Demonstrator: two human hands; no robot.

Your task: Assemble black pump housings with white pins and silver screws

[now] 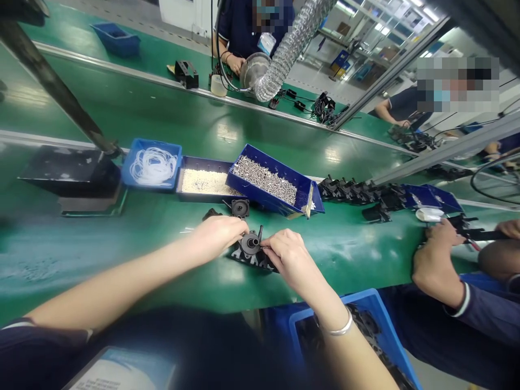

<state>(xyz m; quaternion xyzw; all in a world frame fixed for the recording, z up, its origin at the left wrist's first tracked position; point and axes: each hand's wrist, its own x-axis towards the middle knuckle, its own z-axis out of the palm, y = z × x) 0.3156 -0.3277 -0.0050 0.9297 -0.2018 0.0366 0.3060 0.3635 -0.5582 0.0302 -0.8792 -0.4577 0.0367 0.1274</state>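
A black plastic housing with a round cover and short spouts (251, 244) sits on the green bench between my hands. My left hand (225, 232) is closed in a pinch at the upper left rim of the round cover; whatever is between its fingertips is hidden. On the other side, my right hand (287, 250) pinches close to the cover's right edge, with something too small to name at the fingertips. Just behind lies another round black part (239, 208). Beyond it, a blue bin of metal screws (266, 181) rests tilted over a bin of small cream-coloured pieces (203, 181).
A blue tray of white tubing (152, 162) and a black box (71, 170) stand left. Black housings (353, 190) line the back right. A blue crate (376, 295) of black parts is below the bench edge. A co-worker's hand (442, 235) works at right.
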